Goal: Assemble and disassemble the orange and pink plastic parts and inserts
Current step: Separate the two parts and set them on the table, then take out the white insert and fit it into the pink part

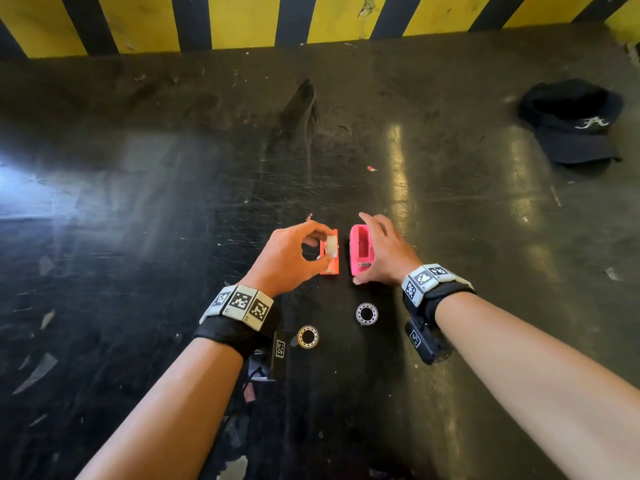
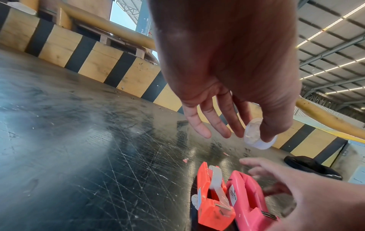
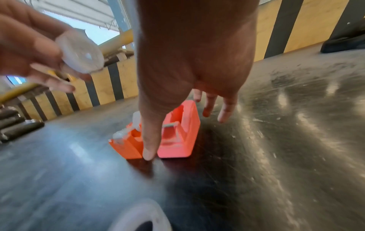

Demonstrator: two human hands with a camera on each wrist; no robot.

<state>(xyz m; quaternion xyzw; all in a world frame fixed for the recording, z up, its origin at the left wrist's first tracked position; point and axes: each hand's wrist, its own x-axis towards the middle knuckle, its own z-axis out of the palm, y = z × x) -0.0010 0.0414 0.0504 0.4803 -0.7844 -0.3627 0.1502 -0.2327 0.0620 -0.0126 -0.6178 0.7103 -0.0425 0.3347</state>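
Observation:
An orange tape dispenser (image 1: 331, 266) and a pink one (image 1: 359, 252) stand side by side on the dark table. My left hand (image 1: 323, 249) pinches a white round insert (image 1: 331, 247) between thumb and fingertips just above the orange dispenser. In the left wrist view the insert (image 2: 256, 136) is clear of the orange dispenser (image 2: 213, 207), which carries a strip of clear tape (image 2: 217, 184). My right hand (image 1: 372, 249) straddles the pink dispenser (image 3: 181, 132): the thumb (image 3: 150, 140) is down at its near left corner, and the straight fingers (image 3: 223, 109) hang past its far right side.
Two tape rolls lie near my wrists, one silvery (image 1: 366, 313) and one yellowish (image 1: 308, 337). A black cap (image 1: 571, 123) sits at the far right. A yellow and black striped barrier (image 1: 242, 22) borders the back of the table.

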